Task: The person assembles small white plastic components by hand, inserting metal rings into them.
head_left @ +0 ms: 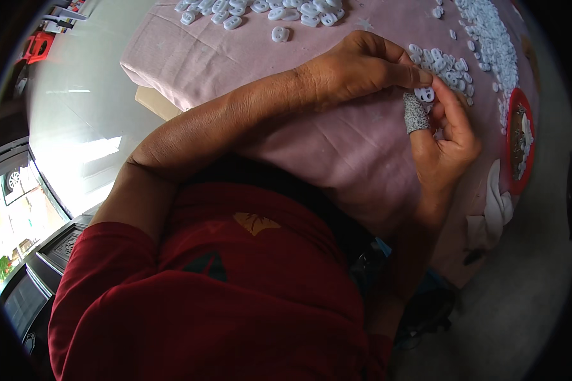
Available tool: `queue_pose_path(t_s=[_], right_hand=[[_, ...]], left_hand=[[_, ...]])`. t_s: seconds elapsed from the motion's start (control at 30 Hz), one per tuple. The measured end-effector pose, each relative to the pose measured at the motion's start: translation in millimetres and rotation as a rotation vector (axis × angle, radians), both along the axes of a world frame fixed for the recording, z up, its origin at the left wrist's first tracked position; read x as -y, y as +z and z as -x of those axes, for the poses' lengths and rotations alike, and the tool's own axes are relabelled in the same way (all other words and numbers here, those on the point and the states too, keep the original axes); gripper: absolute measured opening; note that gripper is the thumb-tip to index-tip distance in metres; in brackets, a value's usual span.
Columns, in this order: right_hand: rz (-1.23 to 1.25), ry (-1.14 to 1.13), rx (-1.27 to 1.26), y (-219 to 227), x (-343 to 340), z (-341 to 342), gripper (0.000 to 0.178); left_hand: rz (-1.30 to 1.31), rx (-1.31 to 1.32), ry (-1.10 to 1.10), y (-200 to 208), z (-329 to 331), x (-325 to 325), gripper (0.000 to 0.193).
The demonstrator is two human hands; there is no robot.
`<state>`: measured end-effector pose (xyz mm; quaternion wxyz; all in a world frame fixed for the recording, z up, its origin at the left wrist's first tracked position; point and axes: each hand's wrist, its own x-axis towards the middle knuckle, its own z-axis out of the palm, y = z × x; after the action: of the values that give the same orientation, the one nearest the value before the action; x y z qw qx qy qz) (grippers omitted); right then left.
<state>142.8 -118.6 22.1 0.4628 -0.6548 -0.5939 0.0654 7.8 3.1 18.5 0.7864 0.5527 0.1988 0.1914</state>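
Over the pink cloth, my left hand (365, 70) and my right hand (450, 136) meet at the fingertips. Between them is a small white oval plastic piece with two dark holes (424, 94). The thumb and fingers of my left hand pinch at its upper side. My right hand grips it from the other side with bent fingers, its thumb wrapped in a grey knitted sleeve (416, 114). Just beyond the fingers lies a small heap of similar white pieces (448, 66). My fingers partly cover the held piece.
The pink cloth (356, 149) covers the table. A larger group of white two-holed pieces (279, 9) lies at the far edge. Many small white parts (489, 38) spread at the far right. Near them are a red-rimmed tray (513, 181) with small metal parts and a crumpled white cloth (494, 200).
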Motion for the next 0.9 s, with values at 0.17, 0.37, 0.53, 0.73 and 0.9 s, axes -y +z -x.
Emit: queue_pose_path(t_s=[0.17,0.37,0.53,0.73,0.9], right_hand=[[-0.065,0.019,0.0,0,-5,4,0.036],[-0.092,-0.033,0.215,4,-7,4,0.034],[-0.051,-0.033,0.414,3,-7,0,0.036],[-0.022,-0.051,0.471,1,-5,-1,0.033],[0.035,-0.069,0.445,4,-4,2,0.03]], left_hand=[[-0.023,0.071,0.056,-13,-6,2,0.015],[-0.078,0.008,0.033,-7,-5,2,0.013],[-0.042,-0.014,0.06,-17,-9,3,0.013],[-0.062,0.071,0.083,-17,-9,7,0.009],[-0.058,0.083,0.116,-21,-10,10,0.009]])
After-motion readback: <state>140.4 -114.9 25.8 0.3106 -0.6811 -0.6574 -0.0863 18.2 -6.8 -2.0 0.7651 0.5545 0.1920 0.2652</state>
